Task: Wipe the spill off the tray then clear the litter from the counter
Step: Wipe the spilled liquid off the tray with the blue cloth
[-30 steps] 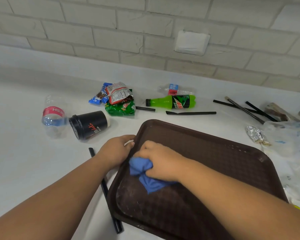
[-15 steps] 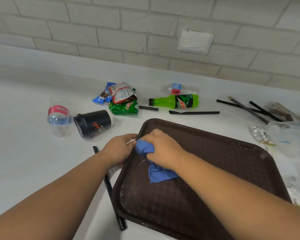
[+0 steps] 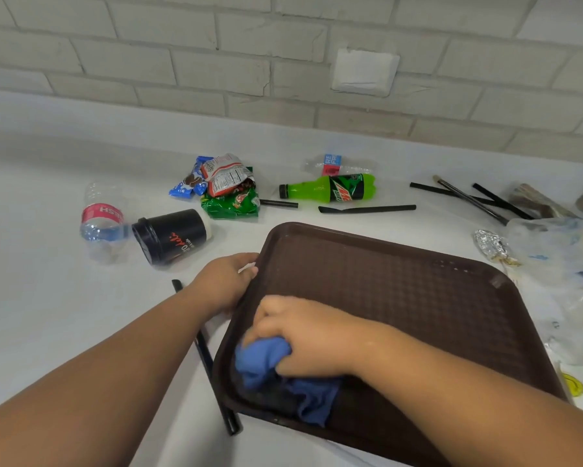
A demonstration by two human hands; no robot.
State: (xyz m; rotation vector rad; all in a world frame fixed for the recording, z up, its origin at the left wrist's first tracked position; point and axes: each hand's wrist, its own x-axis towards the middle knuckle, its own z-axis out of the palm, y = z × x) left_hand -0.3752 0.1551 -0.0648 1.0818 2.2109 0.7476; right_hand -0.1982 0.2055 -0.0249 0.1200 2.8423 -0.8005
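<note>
Brown tray (image 3: 418,298) is set on white bench (image 3: 47,315). Blue cloth (image 3: 263,362) is bunched and pressed on the tray's near-left corner, grasped by right hand (image 3: 307,332) with fingers (image 3: 266,318) curled round it. Tray's left rim is gripped by left hand (image 3: 222,284). Litter is scattered behind the tray: black cup (image 3: 172,235), green bottle (image 3: 330,190), wrappers (image 3: 229,187), clear bottle (image 3: 103,220).

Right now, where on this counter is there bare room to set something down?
Bare counter lies left of the water bottle and nearer than the black cup. The tray's far half is bare. Crowded: wrappers, green bottle, straws behind the tray; foil and bags right of it.
</note>
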